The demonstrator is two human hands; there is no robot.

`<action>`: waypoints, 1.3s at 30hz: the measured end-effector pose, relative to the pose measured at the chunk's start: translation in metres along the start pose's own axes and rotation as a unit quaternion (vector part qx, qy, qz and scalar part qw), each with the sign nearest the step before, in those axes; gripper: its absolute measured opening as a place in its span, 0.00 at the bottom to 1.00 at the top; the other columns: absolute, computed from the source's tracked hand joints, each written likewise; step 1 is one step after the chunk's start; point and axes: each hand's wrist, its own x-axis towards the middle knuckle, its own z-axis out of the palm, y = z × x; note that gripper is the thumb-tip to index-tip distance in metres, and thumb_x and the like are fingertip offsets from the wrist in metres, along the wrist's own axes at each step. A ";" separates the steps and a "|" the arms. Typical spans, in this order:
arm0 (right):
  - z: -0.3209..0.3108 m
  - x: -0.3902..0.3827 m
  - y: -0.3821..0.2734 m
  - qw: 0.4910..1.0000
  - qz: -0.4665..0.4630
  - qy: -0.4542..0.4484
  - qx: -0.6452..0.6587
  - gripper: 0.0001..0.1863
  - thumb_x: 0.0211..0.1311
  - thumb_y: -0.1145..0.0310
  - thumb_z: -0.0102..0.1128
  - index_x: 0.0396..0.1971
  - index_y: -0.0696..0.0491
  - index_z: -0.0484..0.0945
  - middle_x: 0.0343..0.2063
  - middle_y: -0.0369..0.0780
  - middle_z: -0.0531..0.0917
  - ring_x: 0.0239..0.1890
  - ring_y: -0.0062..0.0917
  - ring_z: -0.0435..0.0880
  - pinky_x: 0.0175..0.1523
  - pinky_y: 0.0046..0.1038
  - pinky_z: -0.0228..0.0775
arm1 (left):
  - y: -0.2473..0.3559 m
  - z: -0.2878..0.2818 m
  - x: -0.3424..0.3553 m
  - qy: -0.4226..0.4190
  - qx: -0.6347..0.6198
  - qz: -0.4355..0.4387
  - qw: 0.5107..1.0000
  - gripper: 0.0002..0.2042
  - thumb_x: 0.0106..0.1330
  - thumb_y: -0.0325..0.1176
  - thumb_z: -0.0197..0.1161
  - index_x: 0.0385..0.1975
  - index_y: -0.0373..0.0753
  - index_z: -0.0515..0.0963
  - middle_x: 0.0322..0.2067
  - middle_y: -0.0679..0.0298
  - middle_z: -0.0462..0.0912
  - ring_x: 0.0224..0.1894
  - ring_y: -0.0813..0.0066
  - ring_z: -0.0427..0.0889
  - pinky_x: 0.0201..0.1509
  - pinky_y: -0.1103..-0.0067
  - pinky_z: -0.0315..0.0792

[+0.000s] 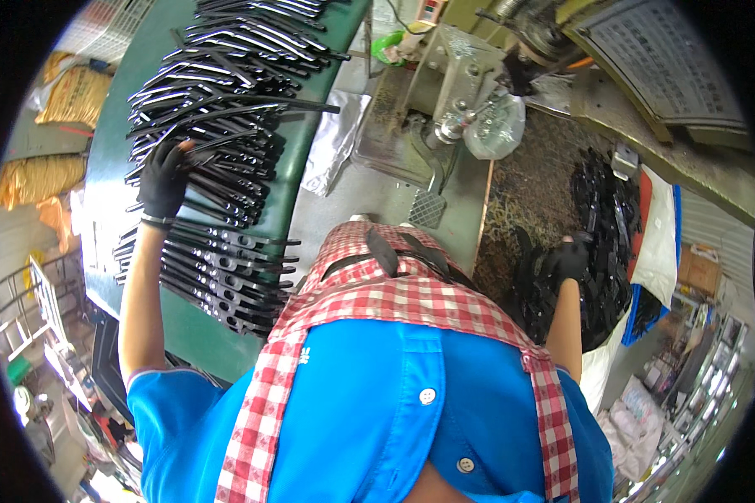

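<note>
My left hand (164, 180), in a black glove with bare fingertips, rests at the left ends of a long heap of glossy black metal bars (226, 126). Its fingers are curled in over one of the bars. Closer to me, several flat black bars with holes (235, 281) lie side by side in a row. Far to the right, my right hand (566, 258), gloved the same way, reaches into a pile of dark metal pieces (600, 210). Its fingers are bent among them, and what they grip is hidden, dark against dark.
A green table (298, 168) bears the bars. Ahead stands a machine (461, 67) with a ribbed foot pedal (428, 208) below. A clear plastic bag (495, 126) hangs beside it. Yellow sacks (75, 96) stand at the left; a printed board (663, 63) is at the upper right.
</note>
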 end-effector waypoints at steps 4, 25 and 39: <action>-0.036 0.031 -0.003 0.764 -0.139 0.056 0.628 0.10 0.65 0.65 0.53 0.24 0.49 0.72 0.28 0.41 0.78 0.34 0.33 0.76 0.51 0.36 0.70 | 0.048 -0.005 0.036 -0.028 -0.071 0.069 0.995 0.17 0.51 0.25 0.61 0.42 0.48 0.76 0.29 0.63 0.77 0.31 0.61 0.79 0.31 0.70 0.73; -0.074 -0.145 -0.309 0.335 -0.127 -0.331 0.873 0.20 0.64 0.54 0.44 0.15 0.46 0.69 0.13 0.31 0.67 0.25 0.22 0.68 0.45 0.33 0.63 | 0.235 -0.024 0.101 -0.138 -0.250 0.134 0.949 0.17 0.65 0.51 0.55 0.25 0.42 0.72 0.15 0.56 0.72 0.19 0.52 0.75 0.22 0.65 0.66; -0.043 -0.145 -0.325 0.365 -0.103 -0.351 0.856 0.23 0.69 0.54 0.44 0.12 0.43 0.63 0.09 0.27 0.61 0.16 0.18 0.62 0.35 0.27 0.58 | 0.243 -0.019 0.119 -0.164 -0.178 0.175 0.955 0.16 0.64 0.48 0.57 0.25 0.41 0.72 0.14 0.58 0.74 0.19 0.56 0.77 0.21 0.67 0.68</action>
